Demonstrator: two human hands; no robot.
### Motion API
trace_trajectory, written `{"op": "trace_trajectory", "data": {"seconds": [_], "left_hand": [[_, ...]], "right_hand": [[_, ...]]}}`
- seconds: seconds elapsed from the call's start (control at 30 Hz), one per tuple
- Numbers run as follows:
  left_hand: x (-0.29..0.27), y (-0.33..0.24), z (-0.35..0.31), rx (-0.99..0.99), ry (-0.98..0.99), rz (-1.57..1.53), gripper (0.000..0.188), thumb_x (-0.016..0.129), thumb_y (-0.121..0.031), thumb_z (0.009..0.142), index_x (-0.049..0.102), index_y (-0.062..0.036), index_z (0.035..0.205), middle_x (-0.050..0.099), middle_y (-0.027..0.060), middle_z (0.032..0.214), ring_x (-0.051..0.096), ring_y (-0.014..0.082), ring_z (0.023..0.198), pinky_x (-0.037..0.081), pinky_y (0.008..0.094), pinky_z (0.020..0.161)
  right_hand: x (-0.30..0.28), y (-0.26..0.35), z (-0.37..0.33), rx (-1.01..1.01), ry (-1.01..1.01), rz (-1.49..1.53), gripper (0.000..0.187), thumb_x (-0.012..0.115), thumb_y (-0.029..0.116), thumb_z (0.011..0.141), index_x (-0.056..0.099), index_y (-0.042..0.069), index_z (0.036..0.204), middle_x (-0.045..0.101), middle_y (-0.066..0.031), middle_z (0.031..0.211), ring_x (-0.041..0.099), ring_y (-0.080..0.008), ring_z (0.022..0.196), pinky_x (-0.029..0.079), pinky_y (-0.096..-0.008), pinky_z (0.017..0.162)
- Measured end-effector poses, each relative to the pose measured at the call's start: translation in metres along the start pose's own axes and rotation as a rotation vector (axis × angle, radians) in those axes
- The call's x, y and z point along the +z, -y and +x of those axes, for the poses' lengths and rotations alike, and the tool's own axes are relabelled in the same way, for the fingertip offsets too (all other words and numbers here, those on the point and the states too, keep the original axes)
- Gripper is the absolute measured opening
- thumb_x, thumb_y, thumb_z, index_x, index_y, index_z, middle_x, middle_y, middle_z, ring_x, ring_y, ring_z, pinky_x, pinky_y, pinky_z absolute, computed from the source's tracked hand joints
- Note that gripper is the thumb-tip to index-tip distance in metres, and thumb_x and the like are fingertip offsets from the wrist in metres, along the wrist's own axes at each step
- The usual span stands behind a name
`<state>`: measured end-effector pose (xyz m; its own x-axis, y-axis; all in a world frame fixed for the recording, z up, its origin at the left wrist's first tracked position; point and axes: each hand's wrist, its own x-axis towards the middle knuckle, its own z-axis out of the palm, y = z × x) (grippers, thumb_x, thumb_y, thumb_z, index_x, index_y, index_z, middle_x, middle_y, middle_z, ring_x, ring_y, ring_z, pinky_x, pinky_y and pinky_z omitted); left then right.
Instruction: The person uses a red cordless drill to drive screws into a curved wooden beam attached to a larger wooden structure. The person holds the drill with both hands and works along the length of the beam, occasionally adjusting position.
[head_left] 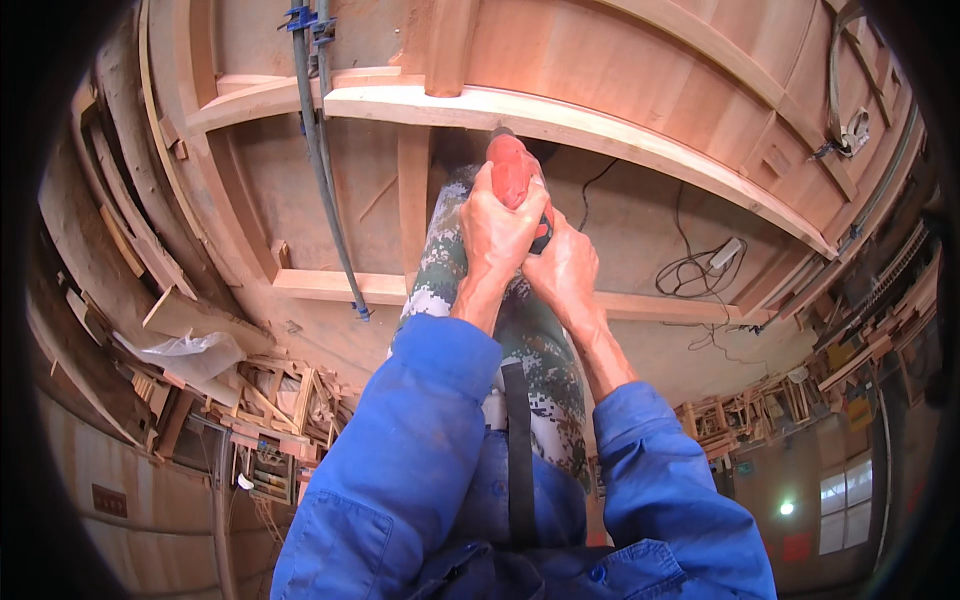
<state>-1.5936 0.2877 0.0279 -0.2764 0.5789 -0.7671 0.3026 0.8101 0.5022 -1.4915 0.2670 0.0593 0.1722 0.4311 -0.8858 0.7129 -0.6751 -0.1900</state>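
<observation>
Both of my hands are closed on a red power drill (pixel 511 168). My left hand (pixel 490 228) wraps its body, with the thumb laid along the side. Behind it, my right hand (pixel 565 268) grips the dark rear handle, mostly hidden by the fingers. The drill's dark nose points away from me at the near face of a long, pale wooden beam (pixel 600 128). Its tip meets or nearly meets the wood; I cannot tell which, and no bit can be made out.
Long bar clamps (pixel 325 190) with blue jaws cross the wooden frame at left. A lower rail (pixel 335 285) runs nearer me. A black cable (pixel 690 270) with a white socket block (pixel 727 252) lies at right. Scrap timber (pixel 285 400) and plastic film (pixel 195 352) lie at left.
</observation>
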Motion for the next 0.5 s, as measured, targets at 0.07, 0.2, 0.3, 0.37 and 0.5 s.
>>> {"op": "trace_trajectory", "data": {"seconds": [0.07,0.2,0.3,0.37,0.5], "left_hand": [[0.0034,0.0045,0.0006,-0.015,-0.02,-0.008,0.069,0.081,-0.036,0.082,0.062,0.0078,0.132,0.074,0.032,0.108,0.074,0.0443,0.105,0.059,0.0463,0.09],[0.0021,-0.0013,-0.0002,-0.036,0.0,-0.019,0.068,0.081,-0.035,0.083,0.063,0.0073,0.132,0.074,0.0321,0.107,0.074,0.0442,0.105,0.059,0.0463,0.09],[0.0016,0.0019,0.001,-0.037,-0.01,-0.029,0.066,0.081,-0.035,0.083,0.063,0.0071,0.131,0.074,0.0317,0.107,0.074,0.0444,0.104,0.059,0.0464,0.089],[0.0011,0.0025,0.0019,-0.03,-0.007,-0.035,0.066,0.081,-0.035,0.083,0.063,0.0073,0.131,0.074,0.0316,0.107,0.074,0.0448,0.103,0.059,0.0466,0.089],[-0.0005,-0.0021,0.0027,-0.058,0.025,-0.06,0.066,0.08,-0.036,0.083,0.064,0.0072,0.13,0.074,0.0311,0.107,0.074,0.045,0.103,0.059,0.0469,0.088]], "right_hand": [[-0.0008,0.0011,-0.0008,0.004,0.002,-0.004,0.063,0.077,0.039,0.084,0.065,0.011,0.14,0.075,-0.0286,0.106,0.071,-0.0479,0.105,0.055,-0.0535,0.091],[-0.0045,0.0045,-0.003,0.015,0.02,-0.004,0.064,0.076,0.04,0.084,0.065,0.01,0.139,0.075,-0.0288,0.106,0.071,-0.0479,0.105,0.055,-0.0536,0.091],[-0.0043,0.0059,-0.0027,0.003,0.024,-0.013,0.064,0.076,0.041,0.084,0.065,0.01,0.139,0.075,-0.0289,0.107,0.07,-0.048,0.105,0.055,-0.0536,0.091],[-0.004,0.0064,-0.0019,-0.002,0.02,-0.017,0.064,0.076,0.041,0.084,0.065,0.01,0.139,0.075,-0.0289,0.107,0.07,-0.048,0.105,0.055,-0.0536,0.091],[-0.0043,0.0081,-0.0016,0.007,0.019,-0.016,0.064,0.076,0.041,0.085,0.065,0.01,0.139,0.075,-0.0291,0.107,0.07,-0.0479,0.106,0.055,-0.0534,0.092]]}}
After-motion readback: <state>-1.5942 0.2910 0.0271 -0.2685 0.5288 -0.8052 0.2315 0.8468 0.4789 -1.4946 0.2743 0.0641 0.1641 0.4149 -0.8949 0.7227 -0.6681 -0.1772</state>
